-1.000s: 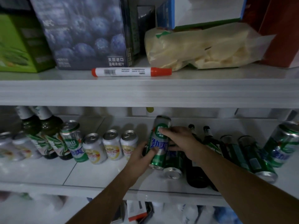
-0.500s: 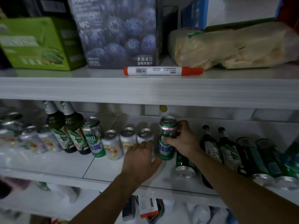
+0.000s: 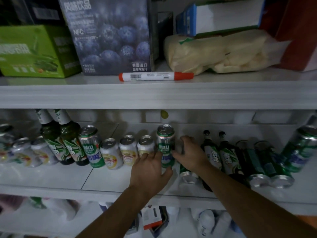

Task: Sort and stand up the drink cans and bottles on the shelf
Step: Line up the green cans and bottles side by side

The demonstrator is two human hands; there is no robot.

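Green tall aluminium can upright; our left hand braces it open-fingered, right hand grip unclear; we should seat base flat, let go slowly.

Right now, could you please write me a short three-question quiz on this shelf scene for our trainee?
1. True or false: the red-capped marker lies among the drink cans.
2. The tall green Laoshan can between the left hand and the right hand is: A lying on its side, B standing upright, C upside down.
3. How many short yellow-labelled cans stand between that can and the other upright Laoshan can?

Key: 1 false, it lies on the upper shelf; 2 B; 3 three.
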